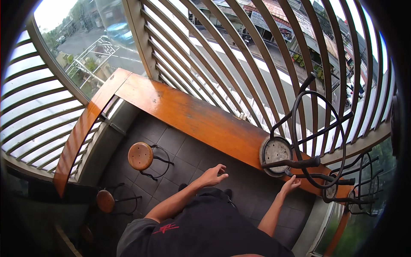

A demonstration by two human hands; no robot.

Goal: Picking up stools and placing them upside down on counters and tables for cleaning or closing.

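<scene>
An upside-down stool with a round seat (276, 154) rests on the wooden counter (205, 120), its dark metal legs and ring pointing up. My right hand (290, 185) is at the counter's front edge, fingertips at the base of one stool leg. Whether the fingers grip the leg or only touch it is unclear. In front of my body, my left hand (215, 176) hangs over the floor with thumb and fingers apart, holding nothing. Left of it, an upright stool with a round wooden seat (140, 156) stands on the dark tiles.
More upturned stools (361, 192) sit along the counter at the right. Another upright stool (105, 201) stands at the lower left. Slatted railings (221, 48) and a glass pane (96, 41) border the counter, with a street outside. A narrower counter arm (78, 135) runs down the left.
</scene>
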